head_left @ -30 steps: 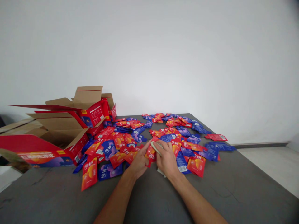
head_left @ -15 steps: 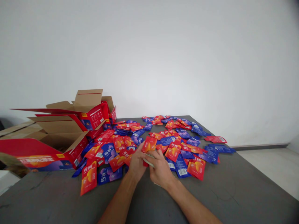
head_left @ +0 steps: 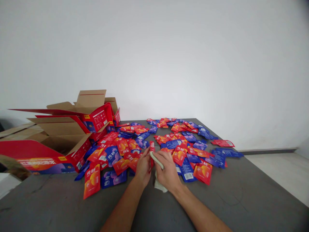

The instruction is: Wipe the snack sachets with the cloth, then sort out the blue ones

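Observation:
At the middle of the head view, my left hand (head_left: 143, 168) is closed on a red sachet (head_left: 152, 147), which stands nearly edge-on. My right hand (head_left: 168, 170) grips a whitish cloth (head_left: 159, 186) and presses part of it against the sachet. The loose end of the cloth hangs below my right fingers. Just beyond both hands lie spread red and blue sachets; a red sachet (head_left: 92, 181) and a blue sachet (head_left: 113, 178) are at the near left, and another red sachet (head_left: 203, 171) is at the near right. My palms and some fingertips are hidden.
Open red cardboard boxes stand on the left, the nearest box (head_left: 51, 159) with its flaps up and others behind it. Several sachets lie along the far part of the grey table (head_left: 217, 199). A white wall (head_left: 154, 58) rises behind the table.
The red sachet has turned from showing its printed front to nearly edge-on. My right hand has shifted slightly, and more of the cloth now hangs beneath it.

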### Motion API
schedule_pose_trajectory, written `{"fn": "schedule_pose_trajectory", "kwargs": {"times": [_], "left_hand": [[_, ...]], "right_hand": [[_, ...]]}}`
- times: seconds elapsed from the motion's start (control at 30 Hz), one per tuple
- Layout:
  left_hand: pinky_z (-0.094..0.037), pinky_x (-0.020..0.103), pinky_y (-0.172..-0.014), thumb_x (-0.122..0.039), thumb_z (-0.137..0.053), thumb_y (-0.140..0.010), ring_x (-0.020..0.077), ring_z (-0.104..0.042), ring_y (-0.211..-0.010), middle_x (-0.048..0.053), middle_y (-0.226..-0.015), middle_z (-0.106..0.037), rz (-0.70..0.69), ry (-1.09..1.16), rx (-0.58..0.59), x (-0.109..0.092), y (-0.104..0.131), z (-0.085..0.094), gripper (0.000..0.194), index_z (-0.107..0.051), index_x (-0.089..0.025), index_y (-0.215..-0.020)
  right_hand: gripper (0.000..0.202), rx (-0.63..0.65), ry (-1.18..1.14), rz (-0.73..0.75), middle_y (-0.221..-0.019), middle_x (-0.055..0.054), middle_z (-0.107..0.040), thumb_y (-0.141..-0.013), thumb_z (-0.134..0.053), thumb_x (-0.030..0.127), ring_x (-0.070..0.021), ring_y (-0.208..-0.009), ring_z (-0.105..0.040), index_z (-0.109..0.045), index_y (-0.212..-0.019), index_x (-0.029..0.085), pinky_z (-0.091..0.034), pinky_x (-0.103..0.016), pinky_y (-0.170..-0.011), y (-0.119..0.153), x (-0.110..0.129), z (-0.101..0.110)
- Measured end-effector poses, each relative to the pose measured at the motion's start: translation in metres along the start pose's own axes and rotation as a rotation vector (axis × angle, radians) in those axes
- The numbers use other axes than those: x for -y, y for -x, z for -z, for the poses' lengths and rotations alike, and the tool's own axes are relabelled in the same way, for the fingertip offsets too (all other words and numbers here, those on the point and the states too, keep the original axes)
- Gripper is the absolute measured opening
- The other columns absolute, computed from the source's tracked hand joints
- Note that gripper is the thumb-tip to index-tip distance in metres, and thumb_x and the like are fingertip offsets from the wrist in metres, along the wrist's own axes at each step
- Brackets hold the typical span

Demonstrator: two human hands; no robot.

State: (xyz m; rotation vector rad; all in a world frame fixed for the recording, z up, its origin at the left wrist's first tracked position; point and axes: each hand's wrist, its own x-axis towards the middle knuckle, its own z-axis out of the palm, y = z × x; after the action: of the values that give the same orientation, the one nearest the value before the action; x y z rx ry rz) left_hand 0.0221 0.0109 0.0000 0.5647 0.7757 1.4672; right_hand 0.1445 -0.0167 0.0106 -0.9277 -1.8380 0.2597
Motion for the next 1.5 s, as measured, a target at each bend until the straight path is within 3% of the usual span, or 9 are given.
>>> {"fn": "schedule_pose_trajectory", "kwargs": {"times": [0.17,0.33,0.47,0.63,0.93,1.07,1.27,1.4,1.5], "left_hand": [[-0.052,0.023,-0.067,-0.02,-0.072,-0.073,0.0139,-0.069,-0.075,0.003,-0.095,-0.075,-0.08,0.054,0.042,-0.003,0.001,-0.005,0.047,-0.065,-0.019,-0.12],[-0.054,0.028,-0.08,-0.036,-0.068,-0.083,0.0175,-0.069,-0.09,0.006,-0.106,-0.074,-0.053,0.151,0.133,-0.014,0.005,-0.009,0.033,-0.068,-0.019,-0.112],[-0.054,0.029,-0.081,-0.032,-0.072,-0.081,0.0202,-0.069,-0.091,0.007,-0.097,-0.074,0.017,0.052,0.213,-0.006,0.008,-0.008,0.025,-0.071,-0.015,-0.099],[-0.055,0.031,-0.081,-0.031,-0.071,-0.082,0.0205,-0.069,-0.09,0.006,-0.093,-0.074,0.065,0.017,0.292,0.001,0.012,-0.013,0.026,-0.07,-0.017,-0.104],[-0.053,0.03,-0.083,-0.038,-0.069,-0.081,0.0203,-0.069,-0.088,0.005,-0.084,-0.073,0.034,0.112,0.154,-0.011,0.005,-0.014,0.023,-0.069,-0.015,-0.085],[-0.048,0.034,-0.095,-0.037,-0.063,-0.084,0.0237,-0.066,-0.106,0.008,-0.104,-0.075,-0.15,-0.241,0.049,-0.006,-0.002,-0.004,0.024,-0.073,-0.018,-0.093],[-0.033,0.044,-0.112,-0.029,-0.053,-0.09,0.0278,-0.051,-0.129,0.012,-0.135,-0.062,-0.583,-1.212,0.005,-0.002,-0.014,0.022,0.039,-0.065,-0.021,-0.126],[-0.034,0.051,-0.109,-0.025,-0.052,-0.09,0.0328,-0.047,-0.131,0.014,-0.14,-0.057,-0.628,-1.643,-0.055,-0.001,-0.018,0.032,0.042,-0.062,-0.021,-0.13],[-0.034,0.054,-0.107,-0.02,-0.053,-0.088,0.0345,-0.046,-0.129,0.013,-0.139,-0.057,-0.631,-1.816,-0.119,-0.002,-0.021,0.04,0.038,-0.066,-0.025,-0.124]], "right_hand": [[0.052,0.065,0.064,0.038,-0.123,-0.007,-0.061,-0.089,-0.047,0.006,-0.024,-0.113,-0.053,-0.061,-0.132,0.032,-0.045,-0.045,-0.099,0.003,0.002,-0.003],[0.053,0.164,0.157,0.041,-0.125,-0.007,-0.059,-0.086,-0.048,0.004,-0.0253,-0.111,-0.051,-0.064,-0.129,0.031,-0.047,-0.042,-0.093,0.002,0.006,0.002],[0.048,0.056,0.273,-0.025,-0.127,-0.008,-0.057,-0.088,-0.049,0.007,-0.0261,-0.11,-0.049,-0.066,-0.127,0.03,-0.046,-0.042,-0.094,-0.004,-0.003,0.013],[0.048,-0.067,0.394,-0.099,-0.127,-0.009,-0.056,-0.09,-0.047,0.009,-0.0266,-0.108,-0.047,-0.064,-0.13,0.029,-0.044,-0.045,-0.097,-0.011,-0.017,0.024],[0.06,0.3,0.183,0.038,-0.118,-0.006,-0.063,-0.081,-0.052,0.002,-0.0252,-0.106,-0.05,-0.06,-0.133,0.031,-0.049,-0.037,-0.088,0.005,0.015,-0.001],[0.055,0.291,0.189,0.007,-0.113,-0.005,-0.065,-0.078,-0.05,0.0,-0.0231,-0.104,-0.055,-0.066,-0.123,0.028,-0.046,-0.04,-0.097,0.003,0.005,0.004],[0.051,0.115,0.45,-0.3,-0.127,-0.016,-0.058,-0.077,-0.058,0.01,-0.03,-0.116,-0.055,-0.063,-0.127,0.016,-0.045,-0.04,-0.099,-0.006,-0.03,0.018],[0.045,0.123,0.652,-0.495,-0.126,-0.022,-0.056,-0.079,-0.059,0.017,-0.0332,-0.111,-0.058,-0.063,-0.123,0.011,-0.044,-0.041,-0.095,-0.011,-0.048,0.034],[0.038,0.23,0.688,-0.595,-0.111,-0.021,-0.062,-0.08,-0.057,0.019,-0.0321,-0.102,-0.061,-0.065,-0.116,0.01,-0.045,-0.039,-0.087,-0.015,-0.056,0.045]]}}
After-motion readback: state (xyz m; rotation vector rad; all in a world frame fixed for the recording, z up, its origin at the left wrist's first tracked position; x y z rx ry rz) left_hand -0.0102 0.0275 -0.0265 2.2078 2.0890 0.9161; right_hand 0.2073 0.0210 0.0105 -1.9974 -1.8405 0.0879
